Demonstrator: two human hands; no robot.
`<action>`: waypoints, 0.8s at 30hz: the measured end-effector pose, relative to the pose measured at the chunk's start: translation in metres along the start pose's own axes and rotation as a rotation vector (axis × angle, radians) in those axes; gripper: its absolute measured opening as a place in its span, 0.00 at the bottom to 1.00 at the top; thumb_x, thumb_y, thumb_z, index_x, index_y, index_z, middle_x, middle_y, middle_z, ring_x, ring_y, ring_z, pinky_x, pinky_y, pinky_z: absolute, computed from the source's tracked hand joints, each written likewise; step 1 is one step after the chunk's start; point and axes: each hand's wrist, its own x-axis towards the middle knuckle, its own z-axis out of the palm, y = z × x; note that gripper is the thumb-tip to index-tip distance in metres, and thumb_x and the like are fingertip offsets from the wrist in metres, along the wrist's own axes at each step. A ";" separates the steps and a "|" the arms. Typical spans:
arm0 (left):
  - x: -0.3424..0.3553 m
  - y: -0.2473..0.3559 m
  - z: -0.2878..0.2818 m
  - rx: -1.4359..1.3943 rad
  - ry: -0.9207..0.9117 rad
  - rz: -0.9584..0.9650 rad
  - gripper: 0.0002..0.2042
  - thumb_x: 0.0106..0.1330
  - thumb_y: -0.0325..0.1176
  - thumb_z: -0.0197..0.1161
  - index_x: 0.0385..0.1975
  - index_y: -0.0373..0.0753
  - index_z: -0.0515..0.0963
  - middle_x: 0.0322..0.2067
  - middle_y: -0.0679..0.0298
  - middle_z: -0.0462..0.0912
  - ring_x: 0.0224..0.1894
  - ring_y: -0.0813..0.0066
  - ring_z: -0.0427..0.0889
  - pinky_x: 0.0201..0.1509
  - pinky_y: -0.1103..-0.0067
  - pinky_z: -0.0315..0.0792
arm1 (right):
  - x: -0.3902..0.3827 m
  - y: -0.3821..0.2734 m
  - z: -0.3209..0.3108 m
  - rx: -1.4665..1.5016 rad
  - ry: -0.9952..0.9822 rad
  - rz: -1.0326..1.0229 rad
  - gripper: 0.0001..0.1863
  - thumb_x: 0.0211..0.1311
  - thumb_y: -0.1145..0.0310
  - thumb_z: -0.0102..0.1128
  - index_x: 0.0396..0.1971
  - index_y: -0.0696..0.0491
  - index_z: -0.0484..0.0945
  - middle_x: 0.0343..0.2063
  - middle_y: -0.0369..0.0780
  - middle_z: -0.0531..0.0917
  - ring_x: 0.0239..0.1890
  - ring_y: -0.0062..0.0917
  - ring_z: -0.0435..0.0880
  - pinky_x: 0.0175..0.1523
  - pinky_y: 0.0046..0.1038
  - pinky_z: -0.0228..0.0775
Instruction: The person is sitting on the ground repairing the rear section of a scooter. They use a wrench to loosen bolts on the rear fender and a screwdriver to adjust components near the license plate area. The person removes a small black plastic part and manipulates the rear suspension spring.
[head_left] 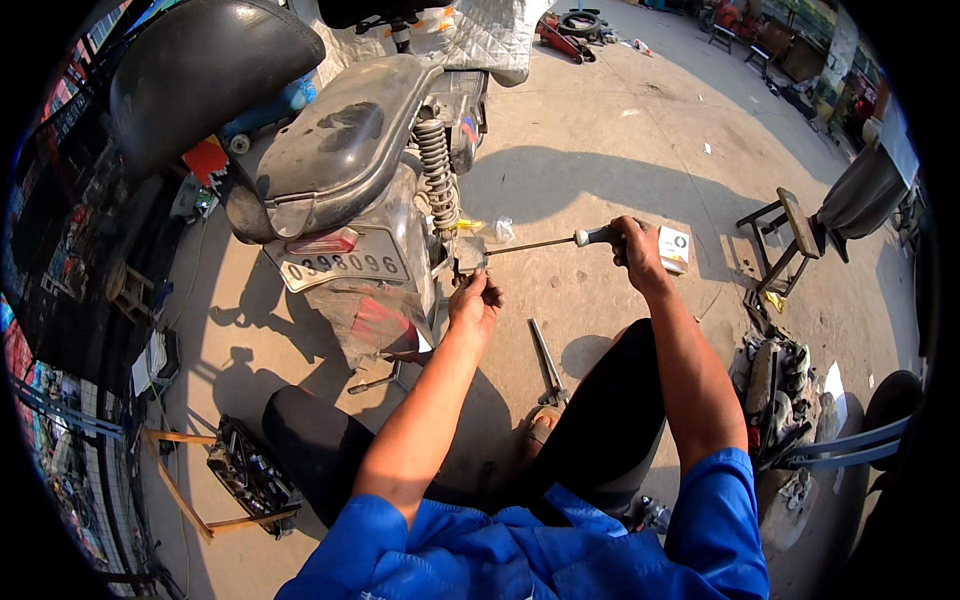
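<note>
My right hand (636, 252) is closed round the dark and pale handle of a long screwdriver (535, 244). The shaft runs left, almost level, to a small greyish metal part (469, 256) low at the rear of a dusty motor scooter (345, 135). Just below that part, my left hand (477, 302) is pinched, its fingertips against or very near it; what they grip is too small to make out. Above the part stands the scooter's coil-spring shock absorber (436, 170). The screwdriver's tip is hard to see against the metal.
A long metal tool (547, 362) lies on the concrete by my foot. Beyond my right hand is a small white box (674, 249). A low stool (783, 240) stands further right. Engine parts (785, 395) lie at right, and a black tool tray (252, 470) at lower left.
</note>
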 end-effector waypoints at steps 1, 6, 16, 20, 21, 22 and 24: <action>0.002 0.002 0.002 -0.014 0.003 0.010 0.06 0.69 0.36 0.57 0.33 0.42 0.74 0.26 0.67 0.76 0.28 0.73 0.75 0.32 0.77 0.72 | 0.000 -0.002 0.001 -0.007 -0.003 -0.004 0.14 0.54 0.61 0.57 0.24 0.60 0.74 0.15 0.37 0.70 0.14 0.21 0.67 0.18 0.24 0.59; 0.004 0.006 0.004 -0.027 0.030 0.054 0.05 0.69 0.35 0.57 0.32 0.43 0.74 0.25 0.67 0.75 0.28 0.73 0.75 0.31 0.78 0.72 | 0.000 -0.001 0.002 -0.030 -0.018 0.004 0.14 0.53 0.61 0.56 0.24 0.59 0.74 0.15 0.36 0.70 0.14 0.20 0.67 0.17 0.24 0.58; -0.002 0.010 0.009 -0.015 0.029 0.074 0.04 0.69 0.34 0.56 0.33 0.43 0.73 0.25 0.68 0.75 0.27 0.74 0.75 0.31 0.78 0.72 | -0.003 -0.002 0.002 -0.039 -0.022 -0.001 0.13 0.53 0.62 0.56 0.25 0.60 0.74 0.14 0.36 0.70 0.13 0.20 0.66 0.18 0.24 0.57; -0.003 0.012 0.009 0.001 0.023 0.096 0.04 0.70 0.34 0.56 0.33 0.43 0.74 0.25 0.68 0.76 0.27 0.75 0.75 0.30 0.78 0.72 | -0.003 -0.003 0.006 -0.044 -0.024 0.000 0.13 0.53 0.63 0.56 0.24 0.60 0.74 0.15 0.36 0.70 0.14 0.19 0.66 0.18 0.24 0.57; -0.003 0.013 0.009 0.001 0.024 0.099 0.04 0.70 0.34 0.56 0.33 0.42 0.74 0.25 0.68 0.76 0.27 0.75 0.75 0.30 0.79 0.72 | -0.002 -0.003 0.006 -0.043 -0.028 0.004 0.13 0.53 0.63 0.56 0.24 0.60 0.74 0.15 0.36 0.70 0.14 0.19 0.66 0.17 0.24 0.57; -0.004 0.013 0.011 0.029 0.021 0.119 0.05 0.69 0.34 0.57 0.32 0.42 0.74 0.25 0.68 0.76 0.27 0.75 0.76 0.30 0.79 0.72 | -0.001 -0.002 0.005 -0.042 -0.029 0.008 0.13 0.53 0.63 0.56 0.24 0.60 0.74 0.15 0.36 0.71 0.14 0.19 0.66 0.17 0.24 0.57; -0.007 0.014 0.014 0.084 0.013 0.159 0.06 0.69 0.34 0.57 0.31 0.41 0.74 0.25 0.68 0.76 0.26 0.76 0.76 0.29 0.80 0.72 | -0.001 -0.003 0.004 -0.054 -0.028 0.018 0.13 0.53 0.63 0.56 0.24 0.60 0.74 0.15 0.36 0.70 0.14 0.19 0.66 0.17 0.24 0.57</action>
